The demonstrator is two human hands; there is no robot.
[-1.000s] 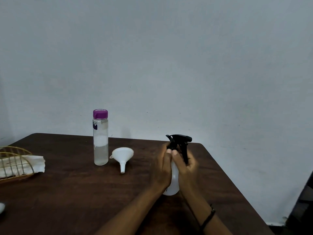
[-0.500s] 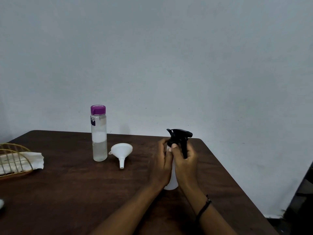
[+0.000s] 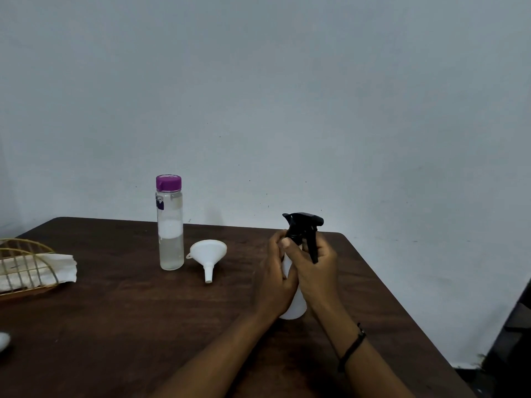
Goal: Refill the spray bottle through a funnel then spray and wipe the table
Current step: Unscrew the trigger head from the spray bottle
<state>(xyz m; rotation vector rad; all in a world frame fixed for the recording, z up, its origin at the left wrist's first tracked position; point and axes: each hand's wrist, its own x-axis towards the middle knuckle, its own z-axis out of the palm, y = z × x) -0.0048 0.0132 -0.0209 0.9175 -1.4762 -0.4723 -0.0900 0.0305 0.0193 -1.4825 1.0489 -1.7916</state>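
A white spray bottle [image 3: 293,308] with a black trigger head [image 3: 304,226] stands upright on the dark wooden table [image 3: 143,326]. My left hand [image 3: 274,278] wraps its body from the left. My right hand [image 3: 317,271] grips the neck just under the trigger head, thumb at the collar. A white funnel [image 3: 208,254] lies tilted on the table to the left of my hands. Beside it stands a clear bottle [image 3: 171,225] with a purple cap, about half full of clear liquid.
A gold wire basket [image 3: 23,268] holding a white cloth [image 3: 51,268] sits at the table's left edge. A small white object [image 3: 3,340] shows at the far left. The table's right edge runs diagonally near my right arm. A grey wall stands behind.
Both hands stay on the spray bottle; my right thumb has shifted around the collar under the trigger head. The camera view has tilted slightly.
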